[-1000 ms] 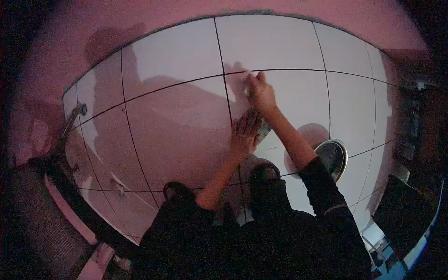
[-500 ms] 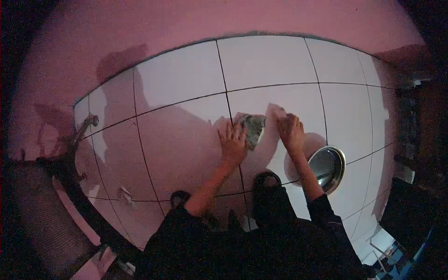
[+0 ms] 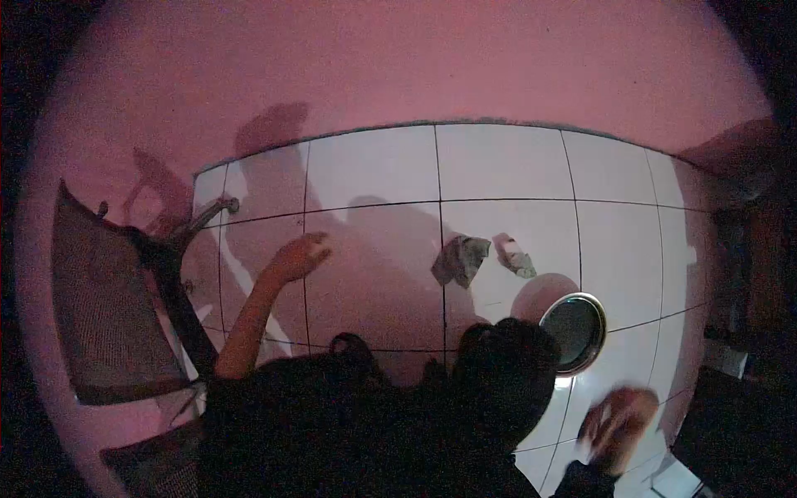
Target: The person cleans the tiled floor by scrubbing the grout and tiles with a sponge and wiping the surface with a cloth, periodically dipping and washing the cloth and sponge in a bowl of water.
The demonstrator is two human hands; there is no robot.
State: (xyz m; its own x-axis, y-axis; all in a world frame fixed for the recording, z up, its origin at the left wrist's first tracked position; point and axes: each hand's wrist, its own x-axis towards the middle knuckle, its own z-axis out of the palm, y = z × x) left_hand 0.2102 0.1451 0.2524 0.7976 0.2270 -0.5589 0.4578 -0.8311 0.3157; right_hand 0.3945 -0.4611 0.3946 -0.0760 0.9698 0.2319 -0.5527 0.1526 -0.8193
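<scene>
A crumpled grey-green piece [image 3: 462, 261], cloth or paper, lies on the white tiled floor [image 3: 506, 166]. Just right of it is a smaller crumpled pale piece [image 3: 516, 257]. Nearer to me, on the right, a round metal bowl [image 3: 574, 334] with a shiny rim stands on the tiles. My left hand [image 3: 300, 256] hangs over the floor at the left, its fingers loosely bent and nothing visible in it. Below the bowl, at the lower right, my right hand [image 3: 618, 419] is smeared by motion, so its fingers and anything in them cannot be made out.
A chair with a mesh back [image 3: 108, 307] and a dark frame stands at the left. The pink wall [image 3: 465, 58] rises beyond the tiles. Dark furniture [image 3: 764, 274] is at the right edge, and a pale object [image 3: 677, 480] lies at the lower right.
Both hands have moved apart, the left out to the left and the right down past the bowl. Both crumpled pieces now lie uncovered. The view has shifted, showing more wall and chair.
</scene>
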